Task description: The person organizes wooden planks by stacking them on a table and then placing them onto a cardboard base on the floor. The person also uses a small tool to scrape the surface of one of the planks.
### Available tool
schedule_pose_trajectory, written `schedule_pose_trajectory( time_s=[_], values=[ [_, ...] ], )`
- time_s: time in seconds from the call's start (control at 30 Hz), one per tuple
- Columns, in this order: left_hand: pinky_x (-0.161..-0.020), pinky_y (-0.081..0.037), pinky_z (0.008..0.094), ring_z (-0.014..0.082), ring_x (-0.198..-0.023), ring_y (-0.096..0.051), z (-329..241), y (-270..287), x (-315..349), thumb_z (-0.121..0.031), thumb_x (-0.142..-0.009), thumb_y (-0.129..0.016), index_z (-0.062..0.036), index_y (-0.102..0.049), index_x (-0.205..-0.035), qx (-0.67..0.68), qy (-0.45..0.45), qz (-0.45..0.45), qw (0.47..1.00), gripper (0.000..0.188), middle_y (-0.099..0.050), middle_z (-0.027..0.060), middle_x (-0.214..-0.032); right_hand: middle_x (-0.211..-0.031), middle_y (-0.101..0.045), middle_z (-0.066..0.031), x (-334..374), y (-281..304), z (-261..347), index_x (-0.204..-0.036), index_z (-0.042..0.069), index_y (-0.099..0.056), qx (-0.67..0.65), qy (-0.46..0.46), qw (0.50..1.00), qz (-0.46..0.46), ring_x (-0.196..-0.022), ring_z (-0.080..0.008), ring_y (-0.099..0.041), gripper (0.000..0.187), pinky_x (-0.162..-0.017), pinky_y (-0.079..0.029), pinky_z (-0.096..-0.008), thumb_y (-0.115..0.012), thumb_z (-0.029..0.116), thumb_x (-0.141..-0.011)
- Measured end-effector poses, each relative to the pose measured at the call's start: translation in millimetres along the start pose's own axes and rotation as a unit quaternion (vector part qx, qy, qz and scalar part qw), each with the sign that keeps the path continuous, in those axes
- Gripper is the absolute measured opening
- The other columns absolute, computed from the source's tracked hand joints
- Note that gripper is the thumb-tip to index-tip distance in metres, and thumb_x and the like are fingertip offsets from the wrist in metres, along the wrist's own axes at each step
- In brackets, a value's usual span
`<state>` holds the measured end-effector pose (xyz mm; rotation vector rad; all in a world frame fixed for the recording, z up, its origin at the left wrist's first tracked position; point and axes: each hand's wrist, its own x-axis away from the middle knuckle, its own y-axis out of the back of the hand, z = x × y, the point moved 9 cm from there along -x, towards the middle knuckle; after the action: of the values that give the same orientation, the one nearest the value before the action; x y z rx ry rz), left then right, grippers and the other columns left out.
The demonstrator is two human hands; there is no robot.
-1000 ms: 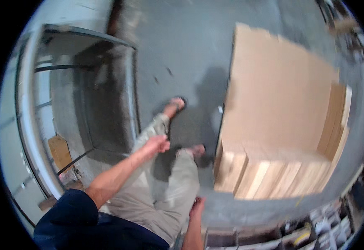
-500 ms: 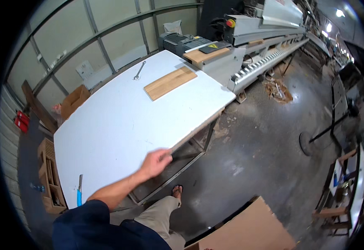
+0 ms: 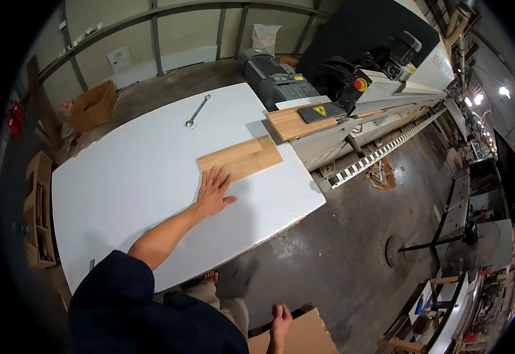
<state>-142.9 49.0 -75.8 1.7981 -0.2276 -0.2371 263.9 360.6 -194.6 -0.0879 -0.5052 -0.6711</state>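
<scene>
A short wooden plank (image 3: pixel 245 154) lies flat on the white table. My left hand (image 3: pixel 212 193) reaches over the tabletop with its fingers spread, the fingertips resting on the plank's near edge. My right hand (image 3: pixel 281 320) hangs low in front of me, above a brown cardboard sheet (image 3: pixel 304 336). Its fingers are curled in, and nothing shows in them. Beyond the plank lies a metal wrench (image 3: pixel 198 110). Another wooden board (image 3: pixel 281 123) sits at the end of the long machine, partly under a black cover.
The white table (image 3: pixel 122 183) butts against the long machine (image 3: pixel 328 141), with a grey motor (image 3: pixel 269 76) beside it. A cardboard box (image 3: pixel 92 106) and a wooden crate (image 3: pixel 39 206) stand left of the table. A stand fan (image 3: pixel 434 245) is on the floor at right.
My left hand has moved forward from the table's near edge to the plank. My right hand has come into view low down. My view has shifted closer to the machine.
</scene>
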Motion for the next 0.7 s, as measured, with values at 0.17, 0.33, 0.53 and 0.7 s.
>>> schedule_pose_trajectory(
  time_s=[0.17, 0.33, 0.53, 0.7],
  values=[
    [-0.113, -0.003, 0.0553, 0.041, -0.141, -0.006, -11, 15, 43, -0.054, -0.085, -0.055, -0.0098, -0.036, -0.142, 0.015, -0.014, -0.001, 1.0, 0.075, -0.015, 0.0196, -0.152, -0.106, -0.065, -0.0135, -74, -161, 187, -0.118, -0.01, -0.055, 0.085, 0.178, 0.965, 0.171, -0.098, -0.0188, -0.062, 0.038, -0.088, -0.048, -0.0304, -0.059, 0.018, -0.092],
    [-0.112, -0.012, 0.0545, 0.0444, -0.136, -0.018, -21, 34, 52, -0.045, -0.084, -0.061, -0.0094, -0.051, -0.132, 0.052, 0.03, -0.039, 0.997, 0.061, -0.025, 0.0227, -0.148, -0.098, -0.063, -0.0098, -199, -321, 295, -0.11, -0.006, -0.058, -0.116, 0.145, 0.938, 0.294, -0.085, -0.0146, -0.061, 0.037, -0.073, -0.05, -0.0265, -0.061, 0.026, -0.092],
    [-0.092, -0.043, 0.0401, 0.036, -0.115, -0.05, -42, 63, 40, -0.029, -0.085, -0.064, -0.0058, -0.054, -0.127, 0.279, 0.168, -0.102, 0.94, 0.049, -0.05, 0.0202, -0.129, -0.078, -0.058, -0.0045, -273, -425, 338, -0.09, 0.002, -0.059, -0.207, -0.106, 0.939, 0.255, -0.067, -0.0157, -0.057, 0.031, -0.057, -0.048, -0.0271, -0.069, 0.031, -0.086],
    [-0.074, -0.048, 0.0282, 0.014, -0.085, -0.059, -45, 29, 12, -0.022, -0.088, -0.064, -0.0014, -0.053, -0.126, 0.487, 0.261, -0.074, 0.83, 0.045, -0.063, 0.0086, -0.1, -0.07, -0.06, -0.0026, -272, -442, 326, -0.085, 0.005, -0.06, -0.173, -0.071, 0.935, 0.302, -0.057, -0.0134, -0.053, 0.02, -0.051, -0.044, -0.0252, -0.07, 0.023, -0.085]
  ],
)
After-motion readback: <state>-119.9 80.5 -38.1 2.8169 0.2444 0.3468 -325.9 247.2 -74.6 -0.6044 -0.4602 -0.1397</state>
